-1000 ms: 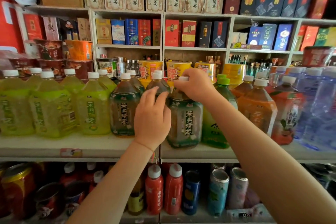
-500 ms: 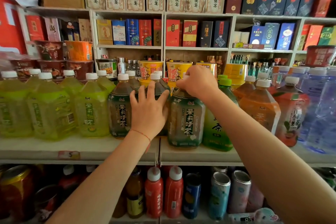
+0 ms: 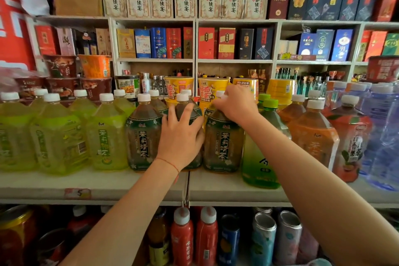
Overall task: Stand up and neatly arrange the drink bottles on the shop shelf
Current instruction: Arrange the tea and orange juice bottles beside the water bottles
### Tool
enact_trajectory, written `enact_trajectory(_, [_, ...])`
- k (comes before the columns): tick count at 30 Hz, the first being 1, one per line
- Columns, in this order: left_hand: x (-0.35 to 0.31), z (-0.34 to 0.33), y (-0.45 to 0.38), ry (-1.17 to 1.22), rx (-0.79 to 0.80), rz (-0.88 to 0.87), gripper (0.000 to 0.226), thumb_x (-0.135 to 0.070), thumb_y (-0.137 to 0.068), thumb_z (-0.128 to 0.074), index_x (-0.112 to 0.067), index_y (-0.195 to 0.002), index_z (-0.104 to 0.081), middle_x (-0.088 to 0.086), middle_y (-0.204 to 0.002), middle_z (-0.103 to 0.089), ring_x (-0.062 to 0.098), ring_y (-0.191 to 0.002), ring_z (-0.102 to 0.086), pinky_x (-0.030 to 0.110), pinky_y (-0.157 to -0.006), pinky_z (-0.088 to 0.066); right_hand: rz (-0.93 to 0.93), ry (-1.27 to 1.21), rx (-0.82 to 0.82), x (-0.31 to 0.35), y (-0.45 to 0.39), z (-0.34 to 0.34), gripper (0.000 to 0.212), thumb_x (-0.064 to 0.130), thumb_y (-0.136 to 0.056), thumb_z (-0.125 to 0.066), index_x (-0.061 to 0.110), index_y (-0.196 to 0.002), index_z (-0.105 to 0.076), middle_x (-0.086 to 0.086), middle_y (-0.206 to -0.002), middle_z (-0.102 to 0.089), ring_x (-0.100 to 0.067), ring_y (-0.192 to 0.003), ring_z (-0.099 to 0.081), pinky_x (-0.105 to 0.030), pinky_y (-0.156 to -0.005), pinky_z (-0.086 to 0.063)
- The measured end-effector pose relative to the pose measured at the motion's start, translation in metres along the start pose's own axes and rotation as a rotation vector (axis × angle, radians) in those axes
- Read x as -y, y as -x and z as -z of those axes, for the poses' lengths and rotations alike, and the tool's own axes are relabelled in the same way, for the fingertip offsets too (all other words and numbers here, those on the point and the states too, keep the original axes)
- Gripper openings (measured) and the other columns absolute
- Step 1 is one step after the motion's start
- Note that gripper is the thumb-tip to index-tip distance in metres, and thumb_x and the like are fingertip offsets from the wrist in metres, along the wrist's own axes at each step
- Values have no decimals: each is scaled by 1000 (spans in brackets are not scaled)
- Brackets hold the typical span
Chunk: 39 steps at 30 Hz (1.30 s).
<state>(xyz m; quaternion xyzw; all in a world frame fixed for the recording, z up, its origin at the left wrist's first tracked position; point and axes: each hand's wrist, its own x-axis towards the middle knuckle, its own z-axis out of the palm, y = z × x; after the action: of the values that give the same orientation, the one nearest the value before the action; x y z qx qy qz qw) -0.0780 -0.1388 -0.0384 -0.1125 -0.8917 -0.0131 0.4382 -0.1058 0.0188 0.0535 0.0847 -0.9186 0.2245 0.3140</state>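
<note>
a head-worn camera looks at a white shop shelf (image 3: 129,183) crowded with large drink bottles, all upright in rows. the person's left hand (image 3: 180,136) lies with spread, lightly bent fingers against the front of a dark tea bottle (image 3: 187,110) near the middle of the shelf, set just behind the front row; the palm covers most of its body, and whether the fingers wrap round it cannot be told. a thin red string (image 3: 169,163) circles that wrist. the right hand (image 3: 234,104) is clenched around the neck and white cap of a second dark tea bottle (image 3: 223,147), which stands just right of the first, close to the shelf's front edge. a third dark tea bottle (image 3: 143,136) stands just left of the left hand. yellow-green bottles (image 3: 62,136) fill the shelf's left end; a green-capped bottle (image 3: 264,162), orange bottles (image 3: 313,136) and clear water jugs (image 3: 382,136) run toward its right end. yellow noodle cups (image 3: 179,86) sit behind the bottles. boxed goods (image 3: 162,43) line the upper shelves, and cans and red bottles (image 3: 183,239) stand below.
</note>
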Motion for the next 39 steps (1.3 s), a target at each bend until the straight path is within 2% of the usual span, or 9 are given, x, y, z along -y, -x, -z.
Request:
enact_trajectory(7, [-1, -6, 3, 59, -50, 22, 39, -37, -97, -39, -21, -121, -66, 12, -148, -46, 54, -134, -35, 67, -106, -37, -12, -64, -47, 1, -3, -9, 23, 34, -86, -64, 12, -83, -56, 0, -76, -53, -19, -74, -54, -29, -52, -35])
enact_trajectory(12, [-4, -8, 3, 86, -39, 54, 40, -39, -96, -49, -18, -127, -62, 12, -150, -45, 54, -138, -32, 68, -108, -34, 11, 7, -8, 2, -1, 1, 32, 42, -95, -55, 10, -89, -56, -3, -82, -59, -19, -73, -56, -29, -54, -37])
enact_trajectory(15, [-8, -5, 4, 101, -27, 79, 45, -39, -94, -52, -15, -132, -57, 11, -152, -44, 54, -140, -29, 69, -111, -30, 36, 42, -138, -3, 3, 26, 33, 42, -98, -48, 12, -87, -56, 0, -77, -57, -16, -67, -53, -30, -52, -41])
enact_trajectory(19, [-19, -4, 11, 140, -56, 72, 54, -42, -94, -46, -14, -139, -51, 15, -153, -43, 49, -146, -25, 65, -117, -21, 47, 155, -323, -26, 14, 50, 26, 32, -97, -47, 11, -88, -59, -3, -79, -59, -21, -72, -55, -37, -64, -52])
enact_trajectory(25, [-52, -2, 23, 298, -82, -56, 56, -42, -94, -43, -14, -142, -47, 16, -150, -45, 36, -145, -32, 56, -120, -25, -97, -134, -121, -54, 28, 45, 31, 24, -95, -56, -2, -86, -69, -15, -78, -65, -14, -63, -50, -25, -61, -45])
enact_trajectory(29, [-75, 3, 18, 429, -56, -60, 59, -46, -95, -41, -15, -145, -43, 10, -150, -45, 28, -144, -33, 50, -121, -27, -126, -357, 26, -67, 28, 48, 17, 28, -92, -62, 13, -89, -71, 0, -82, -66, -10, -77, -60, -26, -67, -53])
enact_trajectory(34, [-123, 6, 6, 606, -16, 42, 82, -62, -86, -58, -18, -150, -33, 0, -143, -47, 16, -136, -35, 43, -123, -22, 8, -433, 38, -79, 37, 49, 8, 23, -88, -63, 21, -96, -62, 9, -92, -55, -7, -83, -53, -21, -62, -41])
enact_trajectory(36, [-146, 6, 2, 634, -27, 145, 94, -69, -77, -63, -19, -149, -31, 1, -141, -48, 18, -133, -38, 52, -118, -32, 96, -480, 61, -85, 38, 56, 10, 23, -90, -62, 22, -100, -60, 11, -93, -54, -9, -86, -52, -22, -67, -44])
enact_trajectory(39, [-168, 12, -4, 671, -76, 292, 103, -73, -66, -67, -22, -148, -32, 0, -136, -54, 20, -125, -50, 49, -106, -47, 171, -474, 151, -92, 41, 66, 20, 32, -95, -59, 21, -111, -56, 5, -98, -57, -12, -87, -55, -23, -69, -49])
